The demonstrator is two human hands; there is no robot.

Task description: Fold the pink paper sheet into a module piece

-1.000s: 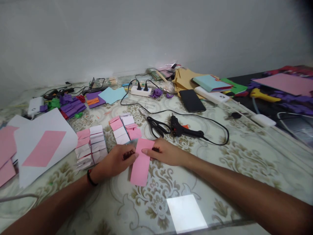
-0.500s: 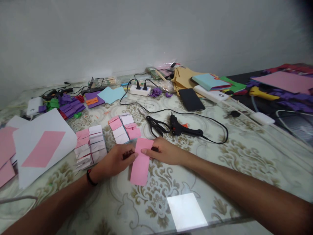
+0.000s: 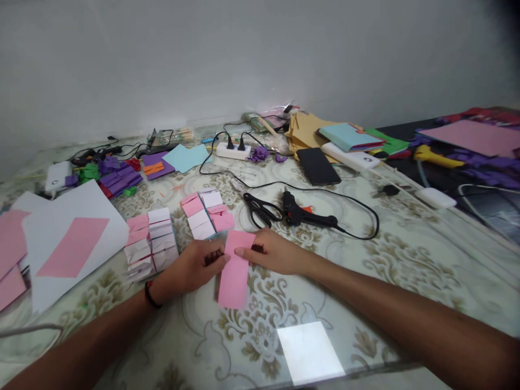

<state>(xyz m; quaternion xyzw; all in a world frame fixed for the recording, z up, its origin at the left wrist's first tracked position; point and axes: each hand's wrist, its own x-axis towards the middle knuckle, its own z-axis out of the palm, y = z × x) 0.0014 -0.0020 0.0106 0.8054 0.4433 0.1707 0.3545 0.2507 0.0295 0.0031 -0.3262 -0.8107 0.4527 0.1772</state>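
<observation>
A pink paper strip (image 3: pixel 235 279) is held upright between both hands above the patterned table. My left hand (image 3: pixel 197 265) pinches its left edge between thumb and fingers. On the opposite edge, my right hand (image 3: pixel 274 252) grips the strip, its thumb lying across the front. Just behind the strip lies a card with pink and white folded paper pieces (image 3: pixel 200 219). Left of it, near my left wrist, is a stack of similar pink and white folded pieces (image 3: pixel 149 244). Black scissors (image 3: pixel 262 211) and a black hot glue gun (image 3: pixel 306 214) rest beyond my right hand.
White sheets (image 3: pixel 93 206) with a pink strip (image 3: pixel 73 246) on top lie at left. A white power strip (image 3: pixel 233 150), a black phone (image 3: pixel 318 166) and brown envelopes (image 3: pixel 298 130) stand farther back. The glue gun's cord loops across the right side. A white square (image 3: pixel 311 352) lies near the front edge.
Almost nothing differs. The lower end of the pink paper strip has shifted very slightly to the right; both hands keep their hold.
</observation>
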